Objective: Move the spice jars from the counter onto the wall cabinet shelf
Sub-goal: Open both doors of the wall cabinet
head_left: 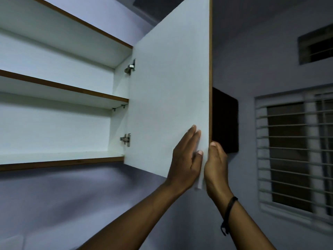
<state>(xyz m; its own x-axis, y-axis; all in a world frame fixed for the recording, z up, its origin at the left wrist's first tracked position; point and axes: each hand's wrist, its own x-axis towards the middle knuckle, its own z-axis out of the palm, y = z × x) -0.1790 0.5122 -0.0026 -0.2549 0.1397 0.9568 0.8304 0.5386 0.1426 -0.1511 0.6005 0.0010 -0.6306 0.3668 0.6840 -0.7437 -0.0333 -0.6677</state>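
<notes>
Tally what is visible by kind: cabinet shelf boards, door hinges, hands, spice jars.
Shelf boards: 3, upper, middle, bottom
Door hinges: 2, upper, lower
Hands: 2, left hand, right hand, both on the cabinet door
Spice jars: 0 in view
Total: 7

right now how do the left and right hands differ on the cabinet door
The left hand lies flat on the cabinet door's white inner face, fingers straight; the right hand wraps the door's outer edge, thumb on the edge. The right wrist wears a dark band; the left wrist is bare. Both touch the door's lower corner.
</notes>
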